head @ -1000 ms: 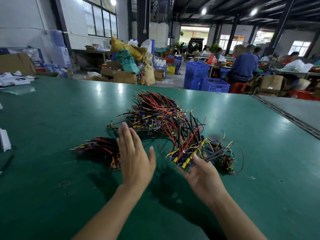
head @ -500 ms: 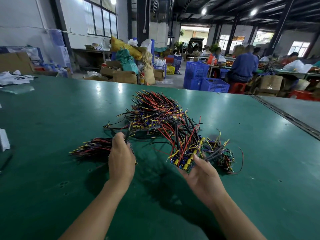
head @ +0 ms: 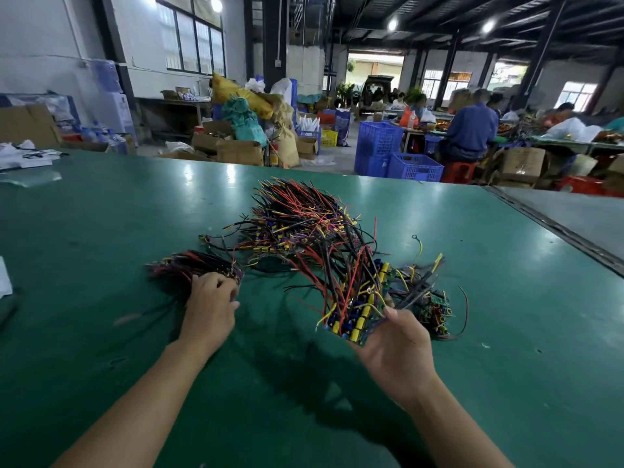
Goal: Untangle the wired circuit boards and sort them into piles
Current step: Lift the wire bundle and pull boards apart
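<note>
Since half a second ago, the left hand [head: 211, 305] is sitting nearer the desk's left edge, its grip curling narrowly round the near end of a slim, flat-lying bundle [head: 189, 268] of dark, red and purple wires. The right hand [head: 398, 346] is keeping its grip pinched on green circuit boards [head: 354, 319] studded with yellow and blue cylinders, their stiff wires fanning into the tangled heap [head: 304, 224] lying toward the far edge of the glossy green desk [head: 101, 231].

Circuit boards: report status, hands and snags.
Left hand grips the left pile. Right hand holds a board stack. Its wires run into the main tangle, not yet free.
</note>
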### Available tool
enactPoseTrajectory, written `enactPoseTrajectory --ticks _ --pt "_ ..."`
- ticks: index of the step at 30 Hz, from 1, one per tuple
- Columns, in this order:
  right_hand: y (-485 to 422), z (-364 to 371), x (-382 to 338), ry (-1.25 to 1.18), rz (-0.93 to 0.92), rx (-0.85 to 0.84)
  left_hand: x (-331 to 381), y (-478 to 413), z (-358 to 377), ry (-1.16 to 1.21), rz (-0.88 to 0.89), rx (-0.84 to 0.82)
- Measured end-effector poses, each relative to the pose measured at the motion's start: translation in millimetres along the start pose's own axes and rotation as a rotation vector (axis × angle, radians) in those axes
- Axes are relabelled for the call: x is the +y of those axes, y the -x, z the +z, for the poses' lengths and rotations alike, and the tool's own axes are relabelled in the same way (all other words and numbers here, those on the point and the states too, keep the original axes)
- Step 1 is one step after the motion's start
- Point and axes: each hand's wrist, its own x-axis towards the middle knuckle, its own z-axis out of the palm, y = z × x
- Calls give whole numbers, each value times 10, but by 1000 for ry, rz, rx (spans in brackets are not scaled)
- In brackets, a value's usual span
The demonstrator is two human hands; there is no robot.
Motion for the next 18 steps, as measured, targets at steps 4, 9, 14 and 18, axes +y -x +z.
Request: enactPoseTrajectory --ticks 4,9,14,18 --pt "-23 35 34 -39 16 94 280 152 -51 -8 60 160" --pt "-47 1 24 -67 11 92 945 403 -66 443 240 -498" --pt "-81 -98 26 4 -55 101 1162 558 -33 1201 -5 -698" --pt "-97 -92 85 251 -171 129 1197 588 29 1644 -299 -609"
